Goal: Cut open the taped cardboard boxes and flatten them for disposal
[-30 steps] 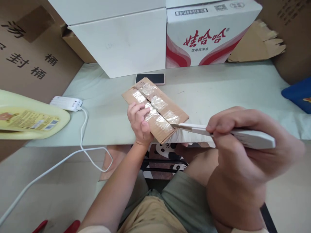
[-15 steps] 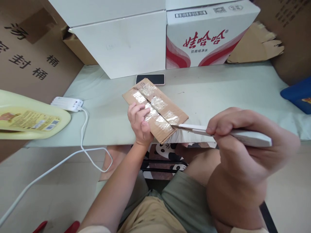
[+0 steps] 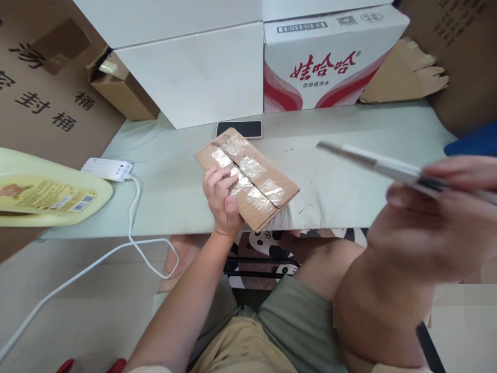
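Observation:
A small flat cardboard box (image 3: 267, 173) lies at a slant near the table's front edge, with strips of shiny clear tape over its middle seam. My left hand (image 3: 223, 199) grips its left side, the fingers curled over the taped top. Up in the air to the right of the box, my right hand (image 3: 435, 228) is closed around a utility knife (image 3: 392, 168), partly blurred. The blade end points left, away from the box and above the tabletop.
A black-screened phone (image 3: 239, 129) lies just behind the box. White cartons (image 3: 194, 77) and a red-and-white water carton (image 3: 330, 67) stand at the back. On the left are a yellow jug (image 3: 50, 189) and a white power bank (image 3: 106, 169) with its cable (image 3: 134, 207).
My right hand has lifted the utility knife off the box's seam and moved it up and to the right. The left hand and the box have stayed in place.

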